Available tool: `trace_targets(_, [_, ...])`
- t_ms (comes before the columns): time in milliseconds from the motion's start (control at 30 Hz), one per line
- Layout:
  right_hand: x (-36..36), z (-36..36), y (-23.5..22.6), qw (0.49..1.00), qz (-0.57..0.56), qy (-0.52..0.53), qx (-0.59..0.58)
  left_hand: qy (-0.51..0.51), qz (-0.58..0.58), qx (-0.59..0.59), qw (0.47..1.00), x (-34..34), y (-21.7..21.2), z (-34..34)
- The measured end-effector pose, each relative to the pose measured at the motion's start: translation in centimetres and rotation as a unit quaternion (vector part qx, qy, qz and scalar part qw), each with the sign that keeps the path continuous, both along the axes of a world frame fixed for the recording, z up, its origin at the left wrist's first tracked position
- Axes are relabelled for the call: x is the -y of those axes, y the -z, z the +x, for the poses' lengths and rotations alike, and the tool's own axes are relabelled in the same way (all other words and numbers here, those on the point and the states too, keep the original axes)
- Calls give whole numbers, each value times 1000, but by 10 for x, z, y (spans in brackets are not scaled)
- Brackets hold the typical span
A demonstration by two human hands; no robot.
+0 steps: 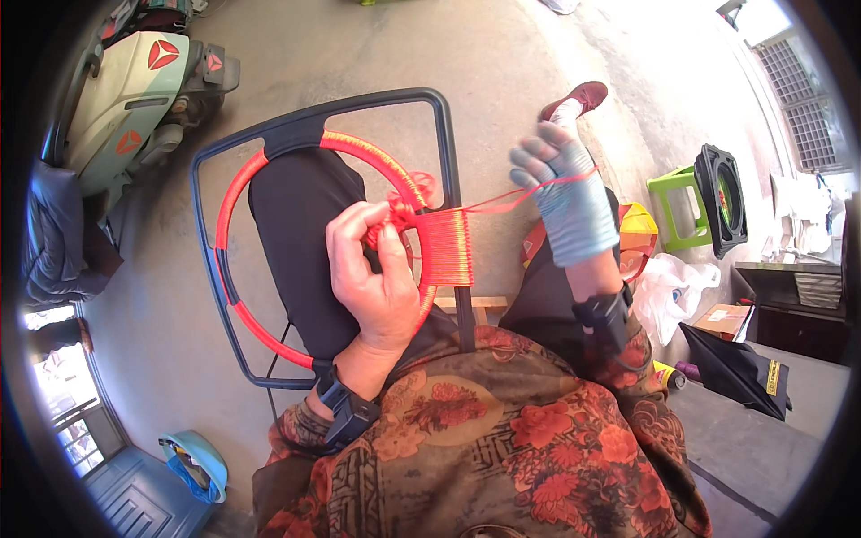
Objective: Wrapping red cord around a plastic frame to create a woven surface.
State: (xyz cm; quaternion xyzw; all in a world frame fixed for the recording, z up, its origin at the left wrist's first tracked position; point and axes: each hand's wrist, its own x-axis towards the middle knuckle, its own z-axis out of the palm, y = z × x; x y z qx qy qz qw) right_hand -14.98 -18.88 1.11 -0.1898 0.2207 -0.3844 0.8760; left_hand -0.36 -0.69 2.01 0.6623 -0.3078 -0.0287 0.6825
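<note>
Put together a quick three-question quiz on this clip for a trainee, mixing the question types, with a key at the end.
1. True or false: the right hand has a blue-grey covering on it, while the left hand is bare.

2. What is the left hand pinching?
A) A black umbrella
B) Bunched red cord
C) A green stool

3. Fill in: a red strand stretches from the wrapped side of the dark frame to the ____ hand.

Key: 1. True. 2. B. 3. Right.
</note>
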Motion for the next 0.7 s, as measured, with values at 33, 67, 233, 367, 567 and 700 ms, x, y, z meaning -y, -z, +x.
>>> trace_targets(33, [-19, 9, -16, 939, -301, -16, -165, 7, -1, 86, 996, -1, -4, -1])
trace_targets(67, [-39, 19, -32, 763, -565, -30, -311, 14, -3, 170, 985, -3, -6, -3])
trace_targets(233, [-75, 50, -39, 572, -762, -14, -304, 80, -48, 158, 983, -10, -11, -9])
trace_targets(367, [-63, 24, -59, 780, -506, 11, -369, 104, -8, -107, 989, -9, -1, -5])
trace_targets(567, [-24, -21, -57, 512, -686, -199, -477, 189, 32, -321, 928, -4, 10, -2])
trace_targets(700, [29, -70, -25, 584, -584, -103, -555, 210, 15, -352, 912, -1, 6, -3])
